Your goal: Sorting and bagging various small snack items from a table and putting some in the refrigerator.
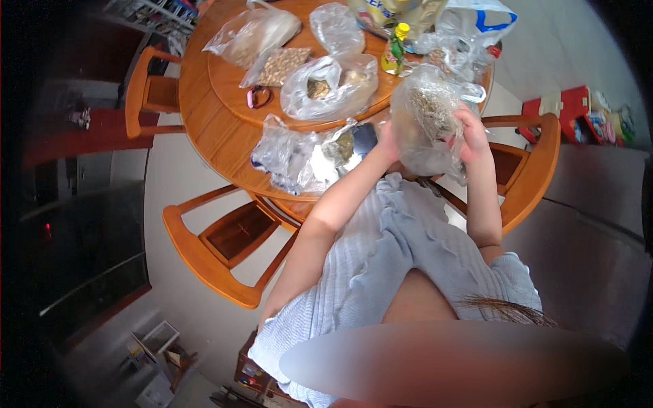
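Observation:
Between my two hands is a clear plastic bag (426,120) with dried, stringy brownish matter inside, raised at the table's near right edge. My left hand (389,142) grips the bag's left side, its fingers partly hidden behind the plastic. On the right side, my right hand (470,133) pinches the film with bent fingers. Left of my left hand, crumpled clear bags (291,153) lie at the table edge, along with a bag of dark greenish dried matter (337,148). A dark flat object (365,137) shows partly beside them.
A round wooden table (204,117) carries a turntable with a bag of pale nuts or beans (284,66), an open plastic bag (329,89), a pink-and-black band (259,97) and a yellow-capped bottle (395,51). Wooden chairs (229,255) stand around. Red storage bins (566,115) are at right.

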Demonstrator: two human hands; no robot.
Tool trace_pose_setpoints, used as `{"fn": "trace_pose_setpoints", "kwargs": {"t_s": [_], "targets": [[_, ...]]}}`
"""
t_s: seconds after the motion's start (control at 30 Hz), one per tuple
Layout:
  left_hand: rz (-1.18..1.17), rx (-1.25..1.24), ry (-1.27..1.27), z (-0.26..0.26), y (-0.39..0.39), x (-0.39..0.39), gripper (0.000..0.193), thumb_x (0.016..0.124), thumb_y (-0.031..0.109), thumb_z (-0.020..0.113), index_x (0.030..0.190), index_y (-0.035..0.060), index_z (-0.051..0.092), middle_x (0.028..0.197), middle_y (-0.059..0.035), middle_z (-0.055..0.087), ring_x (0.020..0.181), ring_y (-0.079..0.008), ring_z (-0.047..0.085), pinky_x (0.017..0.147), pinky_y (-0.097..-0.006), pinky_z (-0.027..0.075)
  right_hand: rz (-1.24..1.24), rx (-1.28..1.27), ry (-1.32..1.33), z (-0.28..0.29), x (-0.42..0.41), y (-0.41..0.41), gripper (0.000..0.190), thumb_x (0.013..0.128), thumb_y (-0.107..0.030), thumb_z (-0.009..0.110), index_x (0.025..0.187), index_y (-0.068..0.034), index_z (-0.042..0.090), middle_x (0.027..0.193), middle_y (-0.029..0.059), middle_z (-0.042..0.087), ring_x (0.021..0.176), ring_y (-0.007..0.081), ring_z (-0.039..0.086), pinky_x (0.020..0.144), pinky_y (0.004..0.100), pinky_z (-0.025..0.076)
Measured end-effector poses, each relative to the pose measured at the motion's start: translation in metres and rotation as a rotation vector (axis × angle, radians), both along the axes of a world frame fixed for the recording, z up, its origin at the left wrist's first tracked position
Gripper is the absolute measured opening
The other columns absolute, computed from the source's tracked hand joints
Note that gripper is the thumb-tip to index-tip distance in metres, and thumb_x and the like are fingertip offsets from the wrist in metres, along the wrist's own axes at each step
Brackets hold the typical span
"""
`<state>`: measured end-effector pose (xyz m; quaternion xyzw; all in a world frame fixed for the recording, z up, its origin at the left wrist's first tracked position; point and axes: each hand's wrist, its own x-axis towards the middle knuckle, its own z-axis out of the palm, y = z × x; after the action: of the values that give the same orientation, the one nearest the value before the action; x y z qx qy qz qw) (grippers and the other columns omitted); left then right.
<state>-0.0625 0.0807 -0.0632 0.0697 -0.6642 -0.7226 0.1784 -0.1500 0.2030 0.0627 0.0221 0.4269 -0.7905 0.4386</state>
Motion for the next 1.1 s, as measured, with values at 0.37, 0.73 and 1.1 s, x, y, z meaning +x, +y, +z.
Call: {"fn": "trace_pose_setpoints", "kwargs": {"t_s": [0.37,0.73,1.1], "targets": [[0.261,0.301,-0.443,-0.056,-0.013,0.028,0.044,0.080,0.013,0.058,0.121,0.0031,0.045,0.110,-0.0086,0.052,0.101,-0.0184,0.049,0.087,-0.0309,0.041,0.044,0.382,0.305,-0.084,-0.008,-0.021,0.041,0.082,-0.007,0.043,0.123,-0.003,0.045,0.114,0.0079,0.054,0.104,0.0167,0.051,0.089,0.0286,0.040],[0.025,-1.027,-0.060,0.049,-0.010,0.031,0.037,0.068,0.010,0.062,0.104,0.0058,0.056,0.093,-0.0103,0.056,0.094,-0.0283,0.051,0.082,-0.0387,0.041,-0.007,0.265,0.041,-0.057,-0.016,-0.010,0.040,0.082,-0.008,0.044,0.121,-0.005,0.047,0.105,0.0069,0.056,0.096,0.0170,0.054,0.075,0.0316,0.047],[-0.279,-1.559,-0.340,0.023,-0.029,0.050,0.013,0.075,0.016,0.053,0.082,0.0128,0.063,0.079,-0.0066,0.057,0.083,-0.0227,0.053,0.068,-0.0359,0.041,0.082,0.511,0.510,-0.087,-0.047,0.026,0.038,0.084,-0.011,0.042,0.121,-0.004,0.045,0.114,0.0105,0.054,0.104,0.0228,0.052,0.087,0.0333,0.041]]}}
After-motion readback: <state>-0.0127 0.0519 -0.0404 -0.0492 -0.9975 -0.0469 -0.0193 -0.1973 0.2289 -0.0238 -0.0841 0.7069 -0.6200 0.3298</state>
